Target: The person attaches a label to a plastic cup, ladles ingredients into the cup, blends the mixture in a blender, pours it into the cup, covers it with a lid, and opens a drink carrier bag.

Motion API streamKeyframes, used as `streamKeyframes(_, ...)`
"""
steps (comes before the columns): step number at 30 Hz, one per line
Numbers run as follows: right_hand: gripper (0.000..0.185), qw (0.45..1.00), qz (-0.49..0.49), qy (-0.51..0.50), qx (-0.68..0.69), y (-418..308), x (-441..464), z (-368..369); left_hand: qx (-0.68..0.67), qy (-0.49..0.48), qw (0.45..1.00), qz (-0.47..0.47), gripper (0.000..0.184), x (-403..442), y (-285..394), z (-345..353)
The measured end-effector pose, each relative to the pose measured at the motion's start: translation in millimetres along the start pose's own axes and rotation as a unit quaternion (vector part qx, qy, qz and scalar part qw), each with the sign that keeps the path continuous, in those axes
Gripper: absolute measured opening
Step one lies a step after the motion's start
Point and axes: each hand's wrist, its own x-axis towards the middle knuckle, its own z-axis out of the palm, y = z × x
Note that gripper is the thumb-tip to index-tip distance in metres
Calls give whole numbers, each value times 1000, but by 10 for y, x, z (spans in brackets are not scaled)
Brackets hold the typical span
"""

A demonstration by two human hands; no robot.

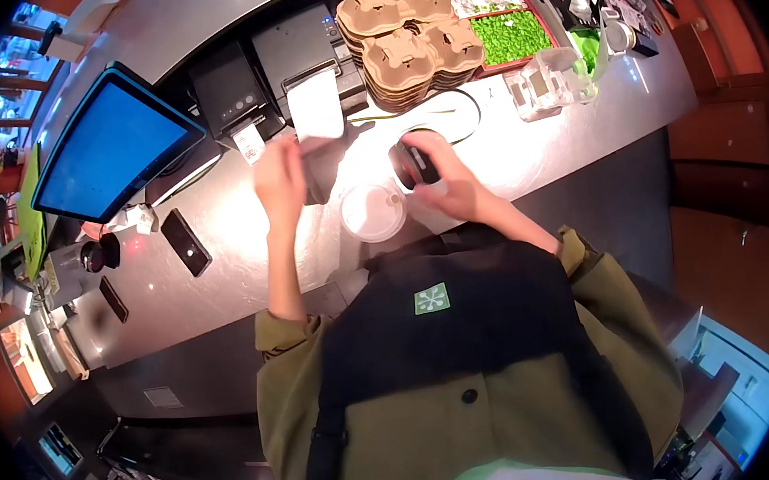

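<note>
My right hand [453, 184] is wrapped round a small black handheld device [416, 164], held over the counter just beyond a white-lidded cup [373, 212]. The device's exact kind is unclear. My left hand [281, 180] is raised beside a printed label [249, 143] that sticks out of a small black printer [229, 87]. Motion blurs its fingers, and I cannot tell whether they touch the label. White paper [314, 107] hangs from a second, larger printer [302, 48] just beyond that hand.
Stacked cardboard cup carriers [398, 56] and a box of green filler [513, 37] stand at the back. A clear plastic holder [547, 87] is to the right. A tilted screen [111, 145], a phone [185, 242] and a smaller dark device [113, 298] are on the left.
</note>
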Motion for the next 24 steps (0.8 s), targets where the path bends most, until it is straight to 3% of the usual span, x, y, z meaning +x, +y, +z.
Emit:
streamKeyframes(2,62,994,88,58,0,121,-83,-68,70,155,984,53,7,442,278,-306)
streamKeyframes(4,72,992,111,52,-43,215,-123,-130,109,281,945,129,12,809,516,-555)
streamKeyframes(6,78,990,82,1,-114,285,-130,-220,72,230,967,84,12,949,855,-791)
streamKeyframes(7,85,985,61,-21,-161,407,-141,-185,52,190,974,111,10,980,932,-862)
streamKeyframes(10,86,997,43,-62,-19,575,-94,-125,-108,22,993,38,8,984,1172,-904)
streamKeyframes(12,86,998,61,5,7,610,-127,-135,-155,-74,984,38,10,1021,1285,-856)
streamKeyframes(14,86,989,90,98,58,618,-209,-159,-233,-147,961,-32,10,1052,1373,-771)
streamKeyframes(19,100,947,83,198,238,476,-406,-309,-253,-190,946,-66,8,1104,1542,-634)
streamKeyframes(24,94,965,74,184,172,224,-407,-453,-246,-228,936,-105,8,1121,1660,-570)
